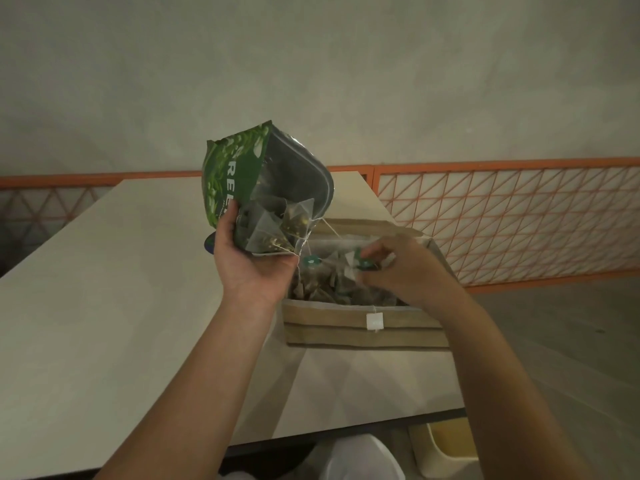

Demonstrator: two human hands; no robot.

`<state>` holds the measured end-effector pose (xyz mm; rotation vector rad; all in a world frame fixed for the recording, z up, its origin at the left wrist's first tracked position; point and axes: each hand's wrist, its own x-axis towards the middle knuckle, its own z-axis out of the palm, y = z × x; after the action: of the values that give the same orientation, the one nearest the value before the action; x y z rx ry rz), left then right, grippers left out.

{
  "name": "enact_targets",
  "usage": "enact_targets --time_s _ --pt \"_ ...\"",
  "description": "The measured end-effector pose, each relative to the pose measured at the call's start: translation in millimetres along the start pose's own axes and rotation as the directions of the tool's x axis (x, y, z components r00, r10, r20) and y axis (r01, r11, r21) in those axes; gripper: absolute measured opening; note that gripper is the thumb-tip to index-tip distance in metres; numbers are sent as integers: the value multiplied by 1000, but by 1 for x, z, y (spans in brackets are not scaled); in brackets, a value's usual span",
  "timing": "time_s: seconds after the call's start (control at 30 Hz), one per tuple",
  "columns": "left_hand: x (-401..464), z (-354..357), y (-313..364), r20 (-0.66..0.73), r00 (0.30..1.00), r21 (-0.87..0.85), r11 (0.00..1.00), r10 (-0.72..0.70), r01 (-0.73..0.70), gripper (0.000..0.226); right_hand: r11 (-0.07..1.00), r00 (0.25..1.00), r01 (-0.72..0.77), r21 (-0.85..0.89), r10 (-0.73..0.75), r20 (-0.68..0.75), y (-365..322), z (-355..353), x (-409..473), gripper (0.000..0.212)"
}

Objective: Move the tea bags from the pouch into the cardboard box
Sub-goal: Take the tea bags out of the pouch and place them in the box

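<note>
Head view, looking down: I see a pale table [104, 306] filling the left and centre, w/ a grey wall behind and an orange lattice fence [502, 216] at right. On the table's right part sits an open cardboard box [363, 332], already holding a heap of pyramid tea bags [322, 285]; one white tag [374, 321] hangs over its near wall. Above the box's left side, the green pouch [239, 174] is tipped, mouth toward me, w/ more tea bags [277, 226] visible inside. Left hand [249, 261] grips the pouch from below, fingers curled round its lower edge. Right hand [398, 268] is over the box, fingertips pinching a tea bag's teal tag [363, 263]; its string runs back to the pouch.
</note>
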<state>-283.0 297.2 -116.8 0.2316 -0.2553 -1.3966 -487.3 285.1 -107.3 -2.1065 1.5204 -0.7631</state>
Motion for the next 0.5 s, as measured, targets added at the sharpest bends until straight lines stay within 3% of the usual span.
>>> enact_targets --time_s 0.1,0.2,0.37,0.5 --pt "-2 1 0 8 1000 -2 1000 3 -3 53 994 987 -90 -54 96 128 8 4 -2 64" --pt "-2 1 -1 10 1000 15 1000 7 -8 53 995 984 -84 -51 91 154 13 4 -2 53" --pt "-3 3 1 4 1000 26 1000 15 -15 53 991 991 -56 117 70 -113 13 -12 -4 42" --pt "-4 6 4 6 1000 8 1000 14 -15 52 960 914 109 257 5 -406 12 -28 -8 26"
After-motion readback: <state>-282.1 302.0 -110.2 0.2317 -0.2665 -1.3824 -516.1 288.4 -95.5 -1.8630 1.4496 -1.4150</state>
